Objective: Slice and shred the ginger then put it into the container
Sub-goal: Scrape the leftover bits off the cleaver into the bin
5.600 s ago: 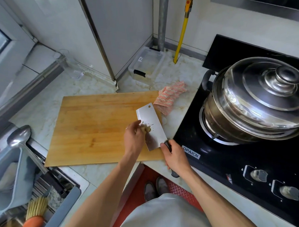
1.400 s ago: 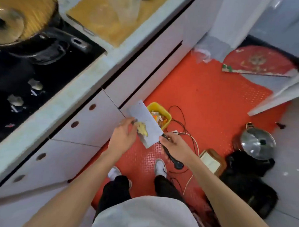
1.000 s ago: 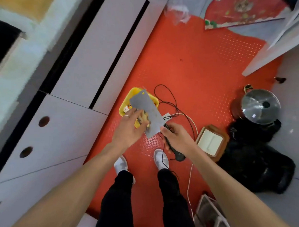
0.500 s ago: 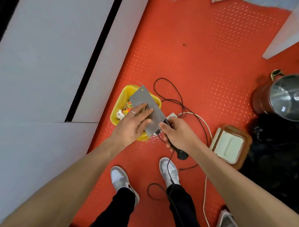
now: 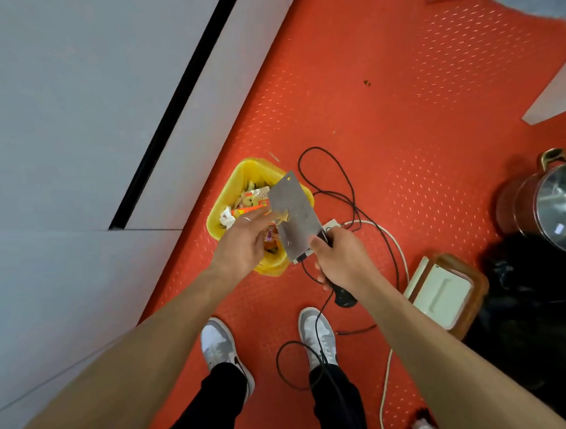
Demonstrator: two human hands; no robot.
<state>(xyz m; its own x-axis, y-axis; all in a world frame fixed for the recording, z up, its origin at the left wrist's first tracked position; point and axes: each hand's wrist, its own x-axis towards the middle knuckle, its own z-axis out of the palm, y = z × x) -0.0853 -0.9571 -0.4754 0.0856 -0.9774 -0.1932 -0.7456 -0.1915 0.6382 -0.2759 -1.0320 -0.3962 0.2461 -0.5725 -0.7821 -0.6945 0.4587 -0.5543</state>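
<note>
One ginger scrap left stuck on cleaver flat over yellow bin, mostly scraped off versus half a second ago, left hand fingers straight and loose beside it, right hand clamped on handle; trimming nearly done, slicing not started.

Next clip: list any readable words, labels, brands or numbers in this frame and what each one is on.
None can be read.
Wrappers in the yellow bin: printed marks, too blurred.
Small label on the steel pot: too small.
White tag behind the cleaver: no legible text.
Red mat: only a raised dot pattern.
</note>
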